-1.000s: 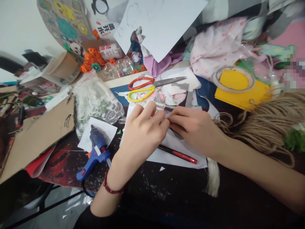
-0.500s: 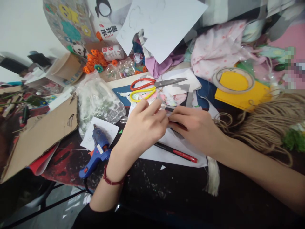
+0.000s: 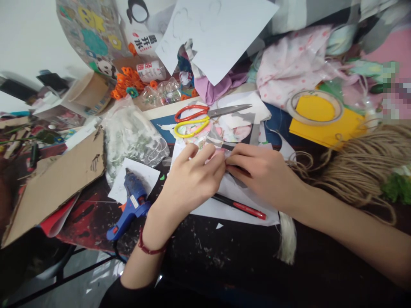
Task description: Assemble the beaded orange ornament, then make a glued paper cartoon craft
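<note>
Left hand point(image 3: 195, 175), fingers curled, and right hand point(image 3: 261, 169), fingertips drawn together, meeting over white paper point(image 3: 208, 208); what either grips is hidden, so cannot tell. Measured from both: black-and-red pen point(image 3: 245, 208), on the paper, 5 o'clock; red-and-yellow-handled scissors point(image 3: 210, 114), 12 o'clock; brown twine point(image 3: 362, 167), 3 o'clock; blue glue gun point(image 3: 133, 207), 8 o'clock.

Shows as a dark, flecked bench point(image 3: 244, 261); directly bears a white sheet point(image 3: 208, 210), a paper scrap point(image 3: 219, 226), a pale tassel point(image 3: 287, 241), bundled twine point(image 3: 359, 167).
</note>
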Demonstrator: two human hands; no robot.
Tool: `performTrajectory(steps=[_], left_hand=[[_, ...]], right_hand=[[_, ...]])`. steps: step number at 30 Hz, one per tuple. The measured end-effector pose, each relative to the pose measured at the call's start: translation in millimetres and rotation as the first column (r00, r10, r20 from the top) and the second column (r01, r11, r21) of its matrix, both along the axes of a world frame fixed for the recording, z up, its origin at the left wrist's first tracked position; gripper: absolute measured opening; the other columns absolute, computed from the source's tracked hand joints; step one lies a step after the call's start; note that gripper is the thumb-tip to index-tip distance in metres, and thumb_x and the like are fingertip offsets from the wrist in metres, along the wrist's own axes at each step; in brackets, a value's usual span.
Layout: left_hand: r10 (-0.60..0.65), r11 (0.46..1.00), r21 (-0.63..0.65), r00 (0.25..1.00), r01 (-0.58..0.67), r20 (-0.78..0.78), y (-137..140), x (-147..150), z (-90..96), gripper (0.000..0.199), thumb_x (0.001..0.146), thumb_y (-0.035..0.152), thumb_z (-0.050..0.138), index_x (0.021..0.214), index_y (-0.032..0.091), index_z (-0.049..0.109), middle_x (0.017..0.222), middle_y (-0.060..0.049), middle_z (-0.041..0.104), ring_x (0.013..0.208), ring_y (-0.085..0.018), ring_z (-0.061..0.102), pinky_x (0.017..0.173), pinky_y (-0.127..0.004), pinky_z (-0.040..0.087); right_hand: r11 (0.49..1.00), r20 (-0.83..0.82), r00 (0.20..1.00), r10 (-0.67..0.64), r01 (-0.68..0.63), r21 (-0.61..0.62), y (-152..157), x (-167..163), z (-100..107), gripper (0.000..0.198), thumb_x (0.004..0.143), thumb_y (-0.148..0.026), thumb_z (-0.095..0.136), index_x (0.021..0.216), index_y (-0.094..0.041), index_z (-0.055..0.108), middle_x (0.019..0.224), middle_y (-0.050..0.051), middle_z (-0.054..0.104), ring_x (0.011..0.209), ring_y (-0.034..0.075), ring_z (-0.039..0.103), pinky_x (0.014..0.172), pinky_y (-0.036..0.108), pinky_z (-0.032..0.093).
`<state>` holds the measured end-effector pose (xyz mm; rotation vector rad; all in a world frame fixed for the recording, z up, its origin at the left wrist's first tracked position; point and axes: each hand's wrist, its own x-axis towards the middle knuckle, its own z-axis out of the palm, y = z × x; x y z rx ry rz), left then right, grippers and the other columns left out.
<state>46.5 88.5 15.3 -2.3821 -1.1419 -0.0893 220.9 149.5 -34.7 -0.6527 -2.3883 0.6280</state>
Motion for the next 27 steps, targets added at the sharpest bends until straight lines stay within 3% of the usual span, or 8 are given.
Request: performTrajectory(steps=[14, 21, 27], left_hand=[[0.036, 0.999, 0.008, 0.990, -0.038, 0.136, -6, -6, -1.6, 0.022, 0.096, 0.007, 0.049, 0.100, 0.014, 0.069, 0.090, -0.006, 0.073, 0.089, -0.022, 0.060, 0.068, -0.036, 0.037], [0.105, 0.994, -0.048, 0.969, -0.096, 0.225, -13, -8, -1.1, 0.023, 0.093, 0.005, 0.052, 0.099, 0.018, 0.071, 0.094, -0.002, 0.075, 0.082, -0.020, 0.058, 0.067, -0.036, 0.036], [0.151, 0.987, -0.087, 0.955, -0.133, 0.254, -14, -9, -0.5, 0.018, 0.093, 0.011, 0.057, 0.100, 0.020, 0.071, 0.101, 0.000, 0.076, 0.083, -0.021, 0.057, 0.067, -0.037, 0.036]], right_hand=[[0.996, 0.020, 1.000, -0.014, 0.015, -0.083, -3, -4, 2, 0.017, 0.096, -0.015, 0.054, 0.092, -0.012, 0.070, 0.092, 0.007, 0.066, 0.084, 0.020, 0.063, 0.075, 0.033, 0.046], [0.991, 0.015, 1.000, -0.012, 0.014, -0.129, -2, -6, 4, 0.015, 0.094, -0.015, 0.057, 0.088, -0.013, 0.070, 0.090, 0.006, 0.066, 0.083, 0.019, 0.062, 0.075, 0.032, 0.044], [0.995, 0.026, 1.000, 0.006, -0.004, -0.096, -4, -5, 4, 0.017, 0.095, -0.013, 0.054, 0.090, -0.013, 0.069, 0.091, 0.007, 0.066, 0.083, 0.019, 0.061, 0.074, 0.032, 0.045]])
